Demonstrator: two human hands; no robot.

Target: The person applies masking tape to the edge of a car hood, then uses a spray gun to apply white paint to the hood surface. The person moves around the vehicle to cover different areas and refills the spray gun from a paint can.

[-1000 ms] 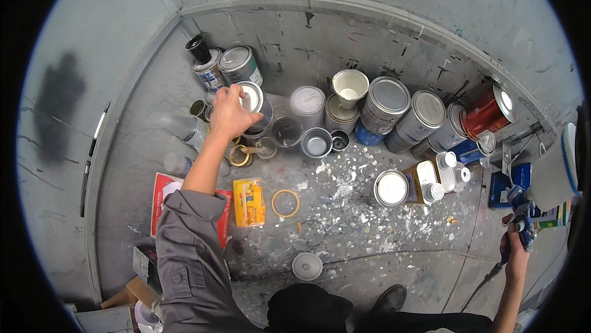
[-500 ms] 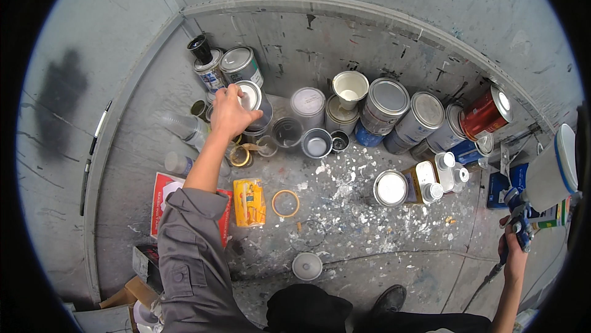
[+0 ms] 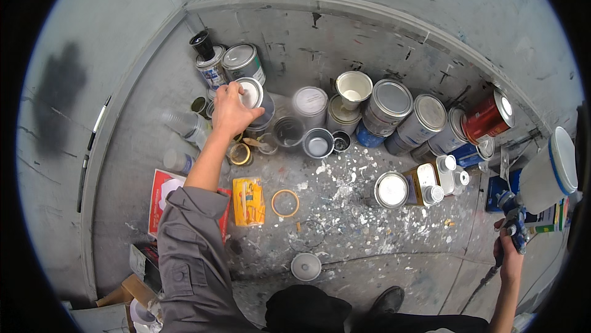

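Grey-lidded paint can [image 3: 251,94] is still gripped by the left hand [image 3: 229,110], barely moved, while the spray gun [image 3: 529,200] stays clasped in the right hand [image 3: 508,258].

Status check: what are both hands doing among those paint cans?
Left hand grips a silver-lidded can. Right hand holds spray gun. Cans crowd close around.

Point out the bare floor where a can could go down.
Bare floor lies left of the clear plastic bottles, along the left wall, and behind the can row against the back wall. A smaller spattered patch sits between the tape ring and the lidded can. Around the left hand it is crowded.
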